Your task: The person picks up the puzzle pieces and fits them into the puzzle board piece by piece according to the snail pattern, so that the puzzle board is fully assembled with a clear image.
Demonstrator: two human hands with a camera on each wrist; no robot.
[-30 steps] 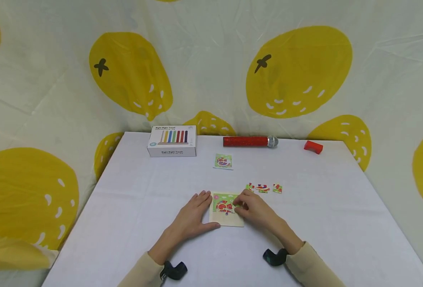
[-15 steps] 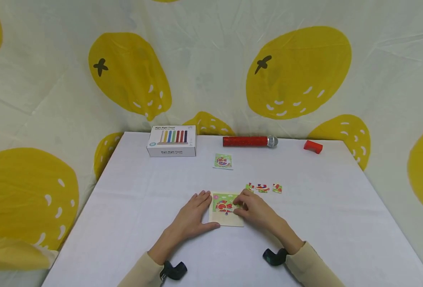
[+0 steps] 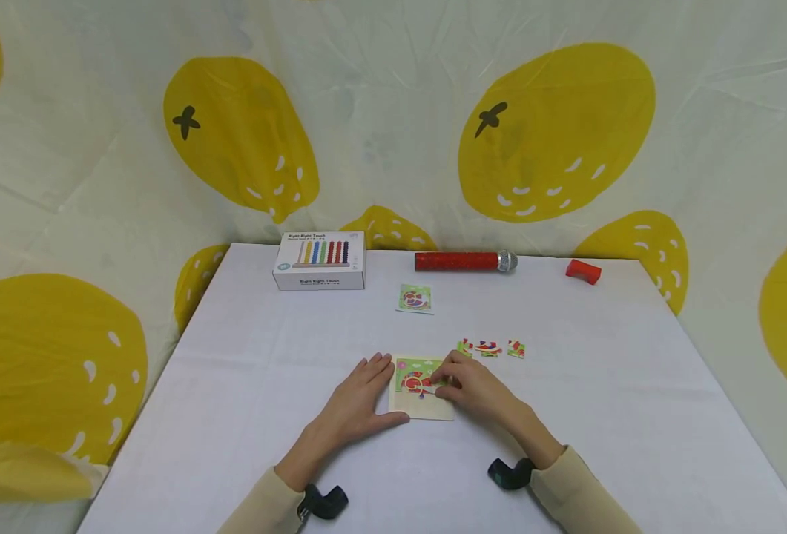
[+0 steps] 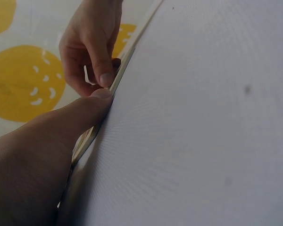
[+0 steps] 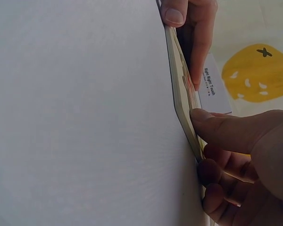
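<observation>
In the head view a square jigsaw board (image 3: 422, 408) lies on the white table, its upper part covered by joined pieces with a red and green picture (image 3: 415, 377). My left hand (image 3: 360, 400) rests flat at the board's left side, fingers straight and thumb along the lower left edge. At the right side of the picture my right hand (image 3: 476, 386) pinches a puzzle piece against the board with bent fingers; the piece is mostly hidden. In the right wrist view the thumb (image 5: 217, 127) presses at the board's edge. Several loose puzzle pieces (image 3: 489, 348) lie beyond the right hand.
Behind the board lies a small picture card (image 3: 415, 298). Along the far edge stand a white box (image 3: 320, 261), a red microphone (image 3: 460, 262) and a red curved block (image 3: 583, 271). A curtain with yellow fruit prints (image 3: 556, 133) hangs behind the table.
My right fingers have shifted very slightly left over the picture. My left hand, the board and the loose pieces stay where they were.
</observation>
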